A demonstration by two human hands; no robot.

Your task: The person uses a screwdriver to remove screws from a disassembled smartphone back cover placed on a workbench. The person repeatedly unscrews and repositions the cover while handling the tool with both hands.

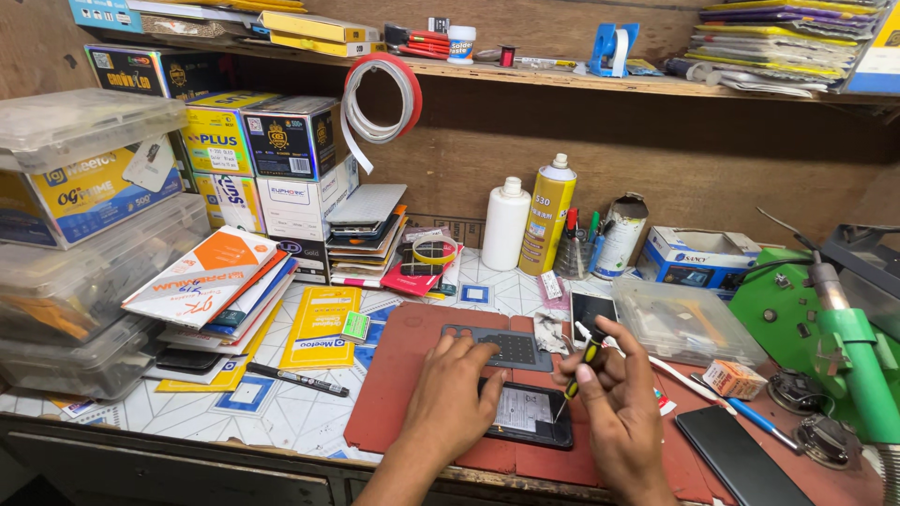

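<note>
Fingers (592,367) of the right hand (614,403) pinch a small screwdriver (583,364), tip down on the opened phone (527,413). The left hand (454,394) lies flat, fingers spread, on the phone's left end, which rests on the red mat (398,375).

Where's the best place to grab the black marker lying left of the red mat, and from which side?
Grip the marker at mid-barrel, coming from above with fingers across its width. It lies flat on the table, slanted with its right end nearer the mat, and bare surface on both long sides likely leaves room for fingertips.
</note>
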